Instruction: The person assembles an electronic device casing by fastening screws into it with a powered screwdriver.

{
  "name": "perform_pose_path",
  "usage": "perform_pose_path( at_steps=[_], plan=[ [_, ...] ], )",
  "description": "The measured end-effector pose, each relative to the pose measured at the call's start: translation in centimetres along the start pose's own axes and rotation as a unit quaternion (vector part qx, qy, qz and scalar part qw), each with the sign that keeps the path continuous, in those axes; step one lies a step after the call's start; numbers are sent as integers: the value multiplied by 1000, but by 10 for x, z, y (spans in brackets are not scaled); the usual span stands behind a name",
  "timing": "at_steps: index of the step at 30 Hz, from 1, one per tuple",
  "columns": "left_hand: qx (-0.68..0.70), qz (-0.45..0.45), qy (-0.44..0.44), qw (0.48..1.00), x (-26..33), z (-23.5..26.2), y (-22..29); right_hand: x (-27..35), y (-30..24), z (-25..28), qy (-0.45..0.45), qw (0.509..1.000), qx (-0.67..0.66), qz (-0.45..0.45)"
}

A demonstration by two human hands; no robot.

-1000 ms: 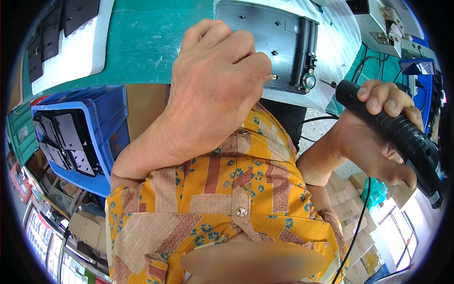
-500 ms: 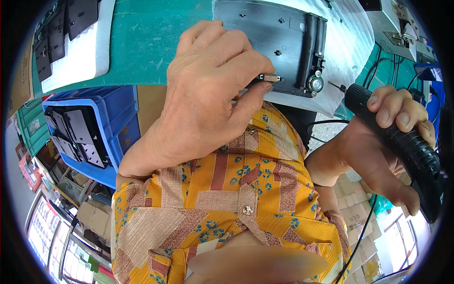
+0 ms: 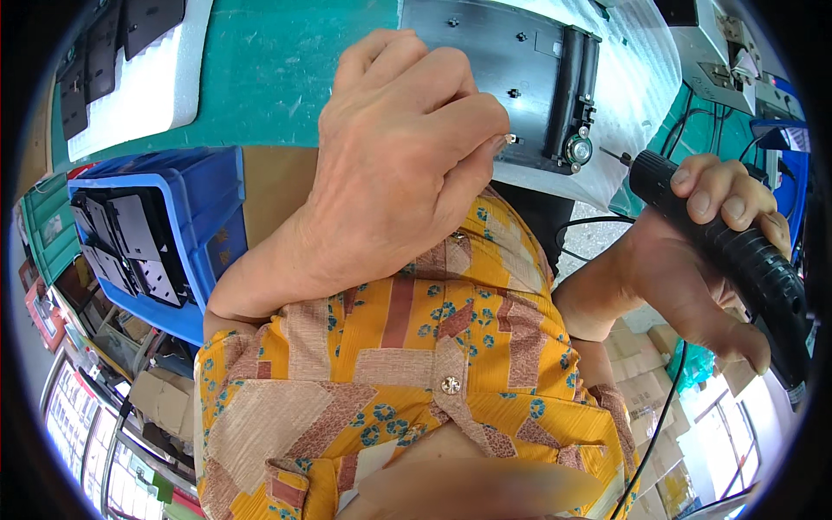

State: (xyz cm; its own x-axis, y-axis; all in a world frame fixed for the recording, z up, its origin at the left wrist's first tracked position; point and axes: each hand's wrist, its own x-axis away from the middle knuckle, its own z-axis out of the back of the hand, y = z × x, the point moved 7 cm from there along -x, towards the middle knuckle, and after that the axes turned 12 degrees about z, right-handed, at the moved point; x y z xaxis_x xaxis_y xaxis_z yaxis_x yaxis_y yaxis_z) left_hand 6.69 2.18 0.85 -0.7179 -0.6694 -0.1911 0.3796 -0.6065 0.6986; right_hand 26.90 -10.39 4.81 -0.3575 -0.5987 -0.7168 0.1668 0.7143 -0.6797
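A black plastic panel [image 3: 477, 61] lies on the bench ahead of me, with a ribbed tube along its right side and a round silver part [image 3: 577, 151] at its near right corner. My left hand [image 3: 403, 152] is closed over the panel's near edge, thumb and forefinger pinched together. A small metal part [image 3: 510, 139] peeps out at those fingertips; most of it is hidden. My right hand [image 3: 693, 234] grips a black electric screwdriver [image 3: 719, 234], its thin bit pointing left toward the round part but apart from it.
White foam sheet [image 3: 637, 95] lies under the panel on the green bench [image 3: 260, 78]. At left, a blue crate [image 3: 221, 217] holds several black panels; more dark plates [image 3: 91, 61] rest on white foam [image 3: 165, 95]. A black cable [image 3: 663, 425] hangs at right.
My left thumb and forefinger have closed further over the small metal part, covering most of it. The screwdriver stays in my right hand, nearly unmoved.
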Motion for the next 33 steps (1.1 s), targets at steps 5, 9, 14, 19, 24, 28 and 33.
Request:
perform_pose_path(
  at_steps=[5,9,14,19,24,28,33],
  plan=[
    [-8,-4,5,1000,-1,2,2,-1,-1,-3,11,1000,-13,3],
    [-13,-5,-3,1000,0,1,1,-1,0,-4,12,1000,-8,5],
    [-17,-8,-3,1000,-1,1,1,-1,2,-3,10,1000,-4,8],
    [-20,-10,6,1000,-4,2,2,-5,3,-3,-18,1000,-7,9],
    [-23,-17,-16,999,-8,8,16,-7,-16,-15,22,999,-10,38],
    [-27,-9,8,1000,-7,8,13,-5,-5,-19,92,992,-23,81],
    [-23,-25,11,999,-3,11,20,-37,-39,12,106,979,-25,170]
  ],
)
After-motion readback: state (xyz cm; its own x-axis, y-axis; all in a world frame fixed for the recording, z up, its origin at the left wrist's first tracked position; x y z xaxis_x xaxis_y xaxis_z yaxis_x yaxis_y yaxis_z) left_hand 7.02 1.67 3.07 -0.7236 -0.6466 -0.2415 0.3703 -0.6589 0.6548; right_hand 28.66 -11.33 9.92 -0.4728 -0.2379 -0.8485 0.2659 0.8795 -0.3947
